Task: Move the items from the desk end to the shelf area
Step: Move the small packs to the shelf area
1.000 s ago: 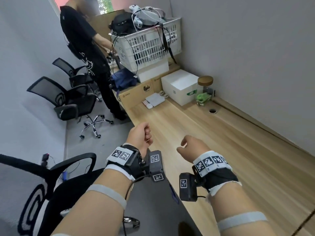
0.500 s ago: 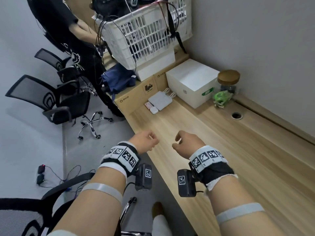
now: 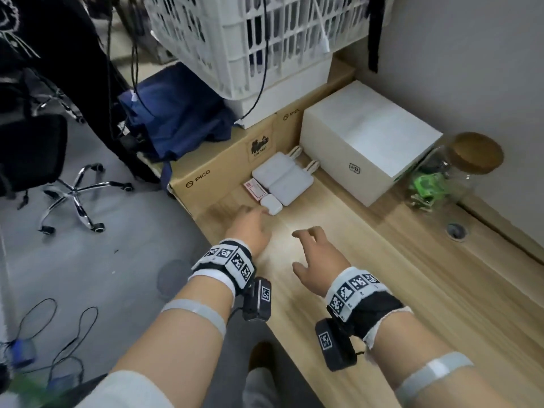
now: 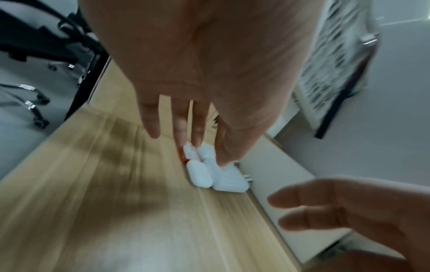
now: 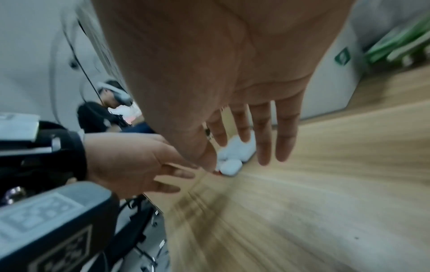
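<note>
At the desk's far end lie two flat white power banks (image 3: 282, 177), a small white case (image 3: 271, 203) (image 4: 199, 174) (image 5: 229, 167) and a pink-red card (image 3: 255, 188), all close together. My left hand (image 3: 246, 228) hovers just short of the small case, fingers straight, holding nothing. My right hand (image 3: 316, 254) is over the desk a little nearer and to the right, fingers spread and empty. Beside the power banks stands a white box (image 3: 365, 139), and right of it a glass jar (image 3: 450, 172) with a cork lid and green contents.
A brown PICO carton (image 3: 223, 169) closes the desk end, with a white basket (image 3: 259, 39) of cables stacked above and a blue bag (image 3: 176, 113) on it. Office chairs (image 3: 38, 160) and a person in black stand on the left. A cable hole (image 3: 456, 231) sits near the wall.
The view has moved in towards the desk end. Both hands went from loosely curled to straight-fingered and reached forward; my left hand is now almost at the small white case.
</note>
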`<state>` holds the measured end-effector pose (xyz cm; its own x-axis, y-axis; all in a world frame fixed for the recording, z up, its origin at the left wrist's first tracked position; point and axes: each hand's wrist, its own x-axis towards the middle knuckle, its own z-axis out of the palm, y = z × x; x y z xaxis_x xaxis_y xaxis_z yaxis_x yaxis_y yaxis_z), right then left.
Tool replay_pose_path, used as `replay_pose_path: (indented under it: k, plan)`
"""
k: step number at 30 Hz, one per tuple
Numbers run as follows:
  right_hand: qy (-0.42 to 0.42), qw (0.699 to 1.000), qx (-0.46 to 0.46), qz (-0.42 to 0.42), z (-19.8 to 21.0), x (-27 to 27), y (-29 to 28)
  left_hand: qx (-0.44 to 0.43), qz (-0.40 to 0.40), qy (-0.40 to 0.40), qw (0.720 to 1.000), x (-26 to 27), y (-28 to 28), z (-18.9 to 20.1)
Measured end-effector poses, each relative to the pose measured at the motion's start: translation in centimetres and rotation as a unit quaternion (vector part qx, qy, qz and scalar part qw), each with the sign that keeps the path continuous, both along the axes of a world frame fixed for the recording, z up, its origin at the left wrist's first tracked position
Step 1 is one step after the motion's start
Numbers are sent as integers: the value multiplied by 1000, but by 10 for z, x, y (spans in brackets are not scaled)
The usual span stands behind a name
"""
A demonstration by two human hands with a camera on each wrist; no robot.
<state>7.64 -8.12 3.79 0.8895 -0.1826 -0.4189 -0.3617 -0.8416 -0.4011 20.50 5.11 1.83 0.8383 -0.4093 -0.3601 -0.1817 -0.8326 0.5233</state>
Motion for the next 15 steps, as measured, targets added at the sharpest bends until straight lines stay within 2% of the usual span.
replay_pose_path:
  k: [3, 8, 15]
  plan:
    - [10, 1000, -11, 12, -25, 37, 2, 2, 9, -17, 1000, 36, 1, -33]
    - [0, 997, -51, 55, -51, 96, 7, 25, -43, -11, 999, 82, -10, -64]
    - [18, 996, -72, 44, -54, 121, 15, 87, -82, -78, 990, 91, -8, -75]
